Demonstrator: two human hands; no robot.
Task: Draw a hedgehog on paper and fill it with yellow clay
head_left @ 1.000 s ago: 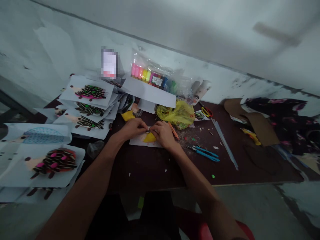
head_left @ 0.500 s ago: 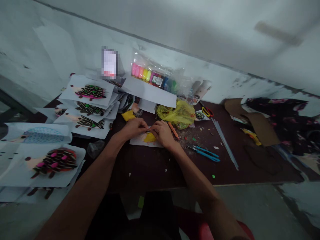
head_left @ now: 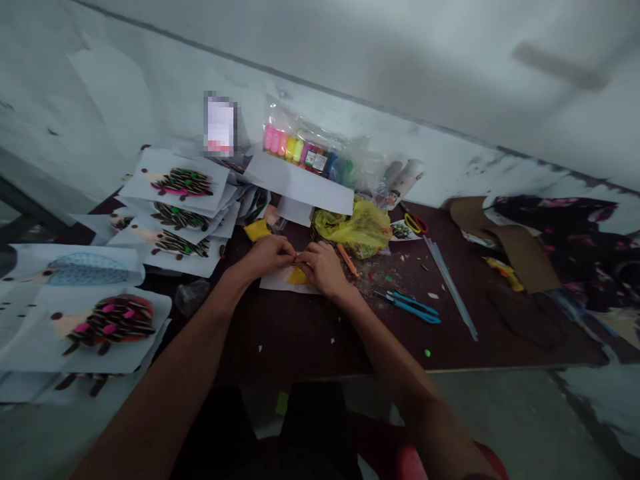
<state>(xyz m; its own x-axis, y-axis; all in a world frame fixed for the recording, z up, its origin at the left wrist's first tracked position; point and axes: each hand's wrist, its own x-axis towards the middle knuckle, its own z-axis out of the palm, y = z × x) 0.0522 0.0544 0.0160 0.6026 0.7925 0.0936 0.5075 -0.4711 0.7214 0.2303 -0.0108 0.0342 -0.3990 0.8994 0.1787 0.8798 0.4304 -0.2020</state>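
On the dark table (head_left: 300, 340), a white sheet of paper (head_left: 273, 283) carries a patch of yellow clay (head_left: 297, 275). My left hand (head_left: 274, 255) is over the paper's left side, fingers pinched together. From the right, my right hand (head_left: 323, 265) meets it, thumb and fingers also closed, fingertips almost touching the left ones just above the clay. Whatever sits between the fingertips is small and mostly hidden. A yellow packet (head_left: 257, 230) lies behind my left hand. An orange cutter or pen-like tool (head_left: 348, 260) rests right beside my right hand.
Stacked paper sheets with clay hedgehogs (head_left: 183, 183) fill the left side. Behind my hands are a yellow plastic bag (head_left: 357, 230) and a bag of coloured clay (head_left: 300, 152). Blue thread snips (head_left: 413, 307), scissors (head_left: 416, 223) and clear glue sticks (head_left: 453, 290) lie to the right.
Both hands stay over the paper, fingertips together. The right fingers have shifted very slightly and cover a little more of the yellow clay. Nothing else has visibly moved.
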